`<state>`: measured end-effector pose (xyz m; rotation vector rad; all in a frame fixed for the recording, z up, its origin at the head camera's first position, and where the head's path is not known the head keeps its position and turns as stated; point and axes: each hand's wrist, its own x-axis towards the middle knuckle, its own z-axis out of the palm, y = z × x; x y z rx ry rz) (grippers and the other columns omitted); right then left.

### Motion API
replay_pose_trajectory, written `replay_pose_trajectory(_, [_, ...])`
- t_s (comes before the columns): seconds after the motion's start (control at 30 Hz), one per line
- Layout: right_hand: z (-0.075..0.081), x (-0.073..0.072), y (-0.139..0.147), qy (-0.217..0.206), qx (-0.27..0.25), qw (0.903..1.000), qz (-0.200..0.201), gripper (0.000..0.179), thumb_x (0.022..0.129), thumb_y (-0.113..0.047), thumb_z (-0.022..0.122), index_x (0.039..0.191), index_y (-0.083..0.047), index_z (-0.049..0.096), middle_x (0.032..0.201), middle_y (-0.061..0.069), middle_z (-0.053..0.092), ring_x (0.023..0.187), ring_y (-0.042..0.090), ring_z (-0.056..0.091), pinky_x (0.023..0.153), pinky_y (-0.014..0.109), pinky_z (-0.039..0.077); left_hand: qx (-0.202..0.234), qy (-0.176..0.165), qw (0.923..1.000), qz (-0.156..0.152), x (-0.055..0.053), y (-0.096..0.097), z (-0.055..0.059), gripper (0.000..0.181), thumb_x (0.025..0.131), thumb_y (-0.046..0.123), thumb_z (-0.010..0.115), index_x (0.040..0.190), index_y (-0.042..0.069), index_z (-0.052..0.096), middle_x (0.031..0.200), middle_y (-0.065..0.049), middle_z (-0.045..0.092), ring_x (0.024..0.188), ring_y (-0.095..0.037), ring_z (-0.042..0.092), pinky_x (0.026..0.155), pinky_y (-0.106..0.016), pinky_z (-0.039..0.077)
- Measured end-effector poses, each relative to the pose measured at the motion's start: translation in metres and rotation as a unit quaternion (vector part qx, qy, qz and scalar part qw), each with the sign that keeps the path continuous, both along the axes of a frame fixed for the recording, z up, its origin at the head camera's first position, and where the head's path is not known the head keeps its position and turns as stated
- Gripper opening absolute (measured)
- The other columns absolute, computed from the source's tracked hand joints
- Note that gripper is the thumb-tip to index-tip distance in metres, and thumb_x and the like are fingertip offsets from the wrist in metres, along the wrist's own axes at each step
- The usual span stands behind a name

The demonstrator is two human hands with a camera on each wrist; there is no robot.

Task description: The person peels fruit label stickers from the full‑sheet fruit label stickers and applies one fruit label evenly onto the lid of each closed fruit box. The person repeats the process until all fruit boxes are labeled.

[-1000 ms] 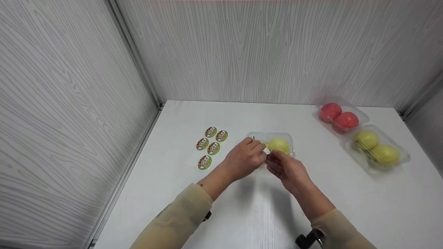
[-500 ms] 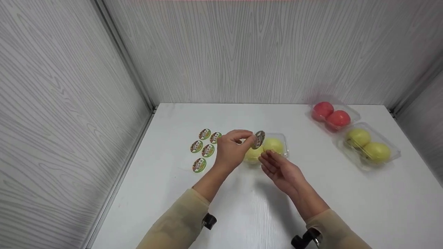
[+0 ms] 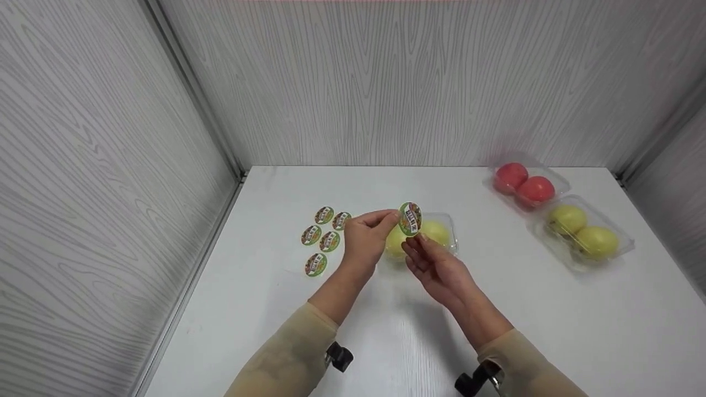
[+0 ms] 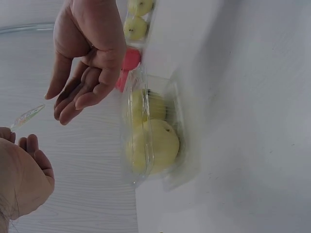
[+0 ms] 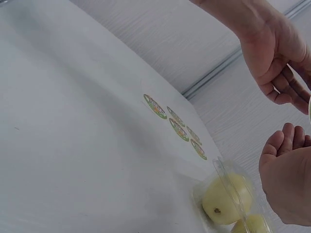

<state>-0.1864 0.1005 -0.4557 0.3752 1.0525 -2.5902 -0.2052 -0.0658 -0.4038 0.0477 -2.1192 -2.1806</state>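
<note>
My left hand (image 3: 365,237) pinches a round printed sticker (image 3: 410,219) by its left edge, its green, lettered face turned toward the head camera. My right hand (image 3: 441,270) has its fingers loosely extended right below the sticker. Seen from the left wrist, the sticker (image 4: 27,117) is nearly edge-on, with the right thumb tip close to its free end. Behind the hands, a clear plastic fruit box (image 3: 453,242) with two yellow-green fruits (image 4: 161,145) stands on the table, partly hidden in the head view. Only a sliver of the sticker shows at the right wrist view's edge.
Several more round stickers (image 3: 330,241) lie flat on the white table (image 3: 248,331), left of the hands. At the right are a clear box with two red fruits (image 3: 536,190) and another with two yellow-green fruits (image 3: 597,242). Wood-grain panels (image 3: 358,82) enclose the table's back and sides.
The hands, together a second ago, have come apart, with the sticker in the left hand. Its printed face has turned toward the head camera, and the right fingers have moved close under it.
</note>
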Motion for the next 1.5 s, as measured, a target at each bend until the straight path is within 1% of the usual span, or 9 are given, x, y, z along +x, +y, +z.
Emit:
replay_pose_trajectory(0.23, [0.001, 0.002, -0.001, 0.008, 0.008, 0.9999, -0.007, 0.020, 0.110, -0.017, 0.060, 0.106, -0.008, 0.077, 0.104, 0.007, 0.079, 0.102, 0.016, 0.076, 0.095, 0.031, 0.057, 0.009, -0.021, 0.9997, 0.008, 0.000, 0.003, -0.005, 0.016, 0.098, 0.020, 0.079, 0.104, 0.006, 0.084, 0.103, -0.003, 0.080, 0.105, -0.018, 0.073, 0.094, -0.033, 0.058])
replay_pose_trajectory(0.43, [0.004, 0.001, 0.001, 0.004, 0.029, 0.9994, -0.018, 0.017, 0.109, -0.015, 0.061, 0.103, -0.008, 0.076, 0.100, 0.007, 0.079, 0.098, 0.016, 0.077, 0.093, 0.031, 0.058, 0.022, -0.031, 0.9993, 0.006, 0.001, 0.004, -0.010, 0.015, 0.098, 0.019, 0.078, 0.105, 0.006, 0.084, 0.103, -0.004, 0.080, 0.103, -0.019, 0.073, 0.098, -0.040, 0.058])
replay_pose_trajectory(0.5, [0.005, 0.001, 0.002, 0.008, 0.043, 0.9989, -0.018, 0.017, 0.110, -0.015, 0.061, 0.104, -0.007, 0.075, 0.100, 0.007, 0.079, 0.098, 0.016, 0.077, 0.093, 0.030, 0.058, 0.021, -0.028, 0.9994, 0.005, 0.001, 0.004, -0.011, 0.015, 0.098, 0.018, 0.078, 0.104, 0.006, 0.084, 0.102, -0.004, 0.079, 0.100, -0.019, 0.073, 0.096, -0.042, 0.059])
replay_pose_trajectory(0.67, [0.008, 0.000, 0.009, 0.012, 0.092, 0.9955, -0.019, 0.015, 0.109, -0.014, 0.061, 0.108, -0.006, 0.074, 0.101, 0.007, 0.079, 0.099, 0.015, 0.076, 0.093, 0.030, 0.058, 0.002, -0.014, 0.9999, 0.002, 0.002, 0.003, -0.015, 0.013, 0.096, 0.017, 0.079, 0.100, 0.006, 0.083, 0.097, -0.003, 0.078, 0.091, -0.017, 0.069, 0.084, -0.032, 0.059])
replay_pose_trajectory(0.83, [0.012, 0.000, 0.017, 0.038, 0.157, 0.9867, -0.015, 0.015, 0.109, -0.015, 0.062, 0.110, -0.003, 0.072, 0.100, 0.005, 0.078, 0.100, 0.015, 0.076, 0.092, 0.029, 0.058, -0.029, -0.012, 0.9995, -0.008, 0.004, -0.001, -0.018, 0.014, 0.096, 0.019, 0.079, 0.097, 0.005, 0.082, 0.094, -0.003, 0.076, 0.087, -0.016, 0.067, 0.076, -0.024, 0.055])
replay_pose_trajectory(1.07, [0.012, 0.001, 0.028, 0.083, 0.248, 0.9652, 0.000, 0.018, 0.107, -0.014, 0.065, 0.114, 0.002, 0.070, 0.101, 0.006, 0.077, 0.098, 0.015, 0.075, 0.092, 0.029, 0.058, -0.100, -0.014, 0.9948, -0.018, -0.001, -0.012, -0.027, 0.022, 0.097, 0.028, 0.078, 0.103, 0.007, 0.082, 0.097, -0.001, 0.077, 0.091, -0.015, 0.068, 0.079, -0.027, 0.056])
replay_pose_trajectory(1.2, [0.013, 0.000, 0.035, 0.112, 0.297, 0.9482, 0.008, 0.019, 0.105, -0.013, 0.069, 0.111, 0.004, 0.072, 0.100, 0.008, 0.078, 0.095, 0.016, 0.075, 0.090, 0.029, 0.059, -0.186, 0.027, 0.9810, -0.046, -0.003, -0.019, -0.029, 0.030, 0.101, 0.031, 0.073, 0.117, 0.007, 0.079, 0.113, -0.004, 0.077, 0.107, -0.019, 0.070, 0.095, -0.038, 0.056])
replay_pose_trajectory(1.37, [0.012, -0.002, 0.045, 0.159, 0.377, 0.9121, 0.030, 0.024, 0.103, -0.017, 0.072, 0.113, 0.005, 0.075, 0.102, 0.008, 0.077, 0.096, 0.020, 0.073, 0.088, 0.027, 0.059, -0.299, 0.102, 0.9437, -0.099, -0.006, -0.024, -0.030, 0.040, 0.103, 0.029, 0.068, 0.134, 0.004, 0.071, 0.133, -0.010, 0.071, 0.127, -0.026, 0.064, 0.109, -0.043, 0.050])
replay_pose_trajectory(1.5, [0.010, -0.002, 0.050, 0.188, 0.427, 0.8836, 0.041, 0.025, 0.103, -0.017, 0.072, 0.113, 0.005, 0.075, 0.104, 0.011, 0.076, 0.099, 0.023, 0.073, 0.088, 0.026, 0.058, -0.347, 0.130, 0.9202, -0.128, -0.005, -0.023, -0.030, 0.038, 0.104, 0.028, 0.066, 0.136, 0.006, 0.070, 0.136, -0.009, 0.069, 0.132, -0.024, 0.062, 0.111, -0.038, 0.048])
